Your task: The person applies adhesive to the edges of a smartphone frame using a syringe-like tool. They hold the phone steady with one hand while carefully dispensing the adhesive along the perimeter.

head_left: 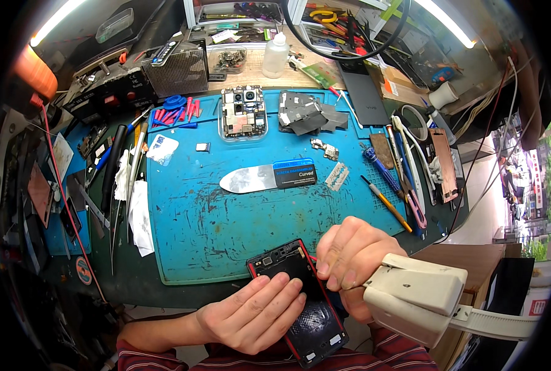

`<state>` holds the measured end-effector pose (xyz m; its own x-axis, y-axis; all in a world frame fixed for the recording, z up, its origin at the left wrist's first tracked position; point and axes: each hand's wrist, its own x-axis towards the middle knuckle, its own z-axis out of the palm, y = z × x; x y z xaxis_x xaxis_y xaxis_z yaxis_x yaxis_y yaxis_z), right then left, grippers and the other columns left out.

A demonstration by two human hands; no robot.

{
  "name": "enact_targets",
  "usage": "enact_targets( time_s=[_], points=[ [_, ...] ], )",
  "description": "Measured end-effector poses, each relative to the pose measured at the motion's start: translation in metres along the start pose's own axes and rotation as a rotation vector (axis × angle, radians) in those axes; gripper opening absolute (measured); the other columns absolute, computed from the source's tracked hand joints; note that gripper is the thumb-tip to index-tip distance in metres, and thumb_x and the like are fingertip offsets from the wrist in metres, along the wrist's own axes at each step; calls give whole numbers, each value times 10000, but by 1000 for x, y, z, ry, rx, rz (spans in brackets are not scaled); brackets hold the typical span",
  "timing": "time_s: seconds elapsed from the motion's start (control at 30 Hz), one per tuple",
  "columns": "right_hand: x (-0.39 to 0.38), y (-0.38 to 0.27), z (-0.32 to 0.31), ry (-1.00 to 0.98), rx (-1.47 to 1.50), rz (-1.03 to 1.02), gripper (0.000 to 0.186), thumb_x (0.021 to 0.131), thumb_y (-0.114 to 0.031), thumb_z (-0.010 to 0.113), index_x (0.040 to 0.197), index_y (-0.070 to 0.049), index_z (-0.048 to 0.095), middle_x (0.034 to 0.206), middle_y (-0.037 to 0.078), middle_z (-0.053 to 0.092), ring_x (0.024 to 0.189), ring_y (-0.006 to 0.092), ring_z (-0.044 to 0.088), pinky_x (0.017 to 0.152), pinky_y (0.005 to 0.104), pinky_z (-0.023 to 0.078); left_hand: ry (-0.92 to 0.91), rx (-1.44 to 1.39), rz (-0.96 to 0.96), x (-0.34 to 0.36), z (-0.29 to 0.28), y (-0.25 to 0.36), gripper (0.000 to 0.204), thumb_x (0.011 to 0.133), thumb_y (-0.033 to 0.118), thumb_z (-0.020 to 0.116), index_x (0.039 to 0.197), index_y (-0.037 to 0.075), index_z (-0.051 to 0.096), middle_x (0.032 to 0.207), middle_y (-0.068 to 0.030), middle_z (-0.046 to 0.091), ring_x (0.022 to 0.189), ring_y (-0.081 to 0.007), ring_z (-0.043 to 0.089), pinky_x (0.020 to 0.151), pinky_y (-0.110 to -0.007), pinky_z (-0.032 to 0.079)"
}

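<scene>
An opened phone body (294, 303), black with a red edge, is tilted near my lap below the mat's front edge. My left hand (257, 312) grips it from the left, fingers laid across its inner face and thumb hidden. At the upper right edge of the phone, my right hand (356, 256) is closed in a pinch. A bit of red shows by its fingertips, but what they hold cannot be made out. A beige plastic housing (414, 297) hides part of the right hand. Beyond both hands, a thin metal pry blade (247, 178) lies on the blue mat (226, 229).
A circuit board (243, 111) rests in a clear tray at the mat's back, beside black sheet parts (303, 112). A razor blade (337, 176), a blue-handled screwdriver (377, 164) and a yellow pen-like tool (386, 204) lie rightward. Tweezers (130, 167) and tissue (140, 219) are left.
</scene>
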<state>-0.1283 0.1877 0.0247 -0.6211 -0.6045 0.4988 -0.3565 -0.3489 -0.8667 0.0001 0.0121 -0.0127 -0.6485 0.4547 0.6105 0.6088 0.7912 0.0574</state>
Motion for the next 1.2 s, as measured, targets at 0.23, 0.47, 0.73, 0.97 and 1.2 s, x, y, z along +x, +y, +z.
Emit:
enact_targets(
  time_s=[0.23, 0.47, 0.73, 0.97, 1.2],
  points=[
    [-1, 0, 0, -1, -8, -3, 202, 851, 56, 656, 918, -114, 571, 835, 20, 608, 775, 171, 573, 660, 309, 497, -1, 1, 4, 0, 0, 0, 195, 923, 174, 604, 1008, 84, 755, 1046, -74, 754, 999, -227, 727, 903, -352, 557],
    [-2, 0, -1, -9, -11, -14, 192, 857, 39, 672, 921, -113, 572, 835, 21, 610, 775, 172, 575, 661, 312, 496, 16, 7, -2, 1, 2, 1, 168, 922, 170, 616, 981, 90, 751, 1040, -73, 755, 990, -224, 730, 894, -349, 560],
    [-3, -3, -3, -26, -14, 0, 197, 856, 28, 688, 932, -115, 576, 833, 19, 608, 786, 174, 582, 667, 313, 496, 14, 8, -1, 1, 1, 1, 172, 926, 170, 610, 977, 86, 750, 1049, -78, 756, 994, -225, 728, 896, -351, 562],
    [-4, -5, -2, -30, -10, 17, 195, 858, 27, 692, 926, -117, 578, 841, 17, 607, 791, 174, 581, 672, 314, 500, 11, 11, -6, 1, 1, 0, 186, 927, 165, 596, 984, 80, 752, 1060, -83, 756, 996, -225, 725, 901, -352, 563],
    [-4, -6, -4, -43, 6, 23, 198, 857, 26, 716, 924, -110, 589, 848, 21, 612, 795, 177, 583, 676, 317, 503, 7, 8, -6, 1, 0, 1, 196, 926, 165, 599, 1001, 75, 757, 1054, -80, 755, 1006, -234, 726, 908, -360, 566]
  ],
)
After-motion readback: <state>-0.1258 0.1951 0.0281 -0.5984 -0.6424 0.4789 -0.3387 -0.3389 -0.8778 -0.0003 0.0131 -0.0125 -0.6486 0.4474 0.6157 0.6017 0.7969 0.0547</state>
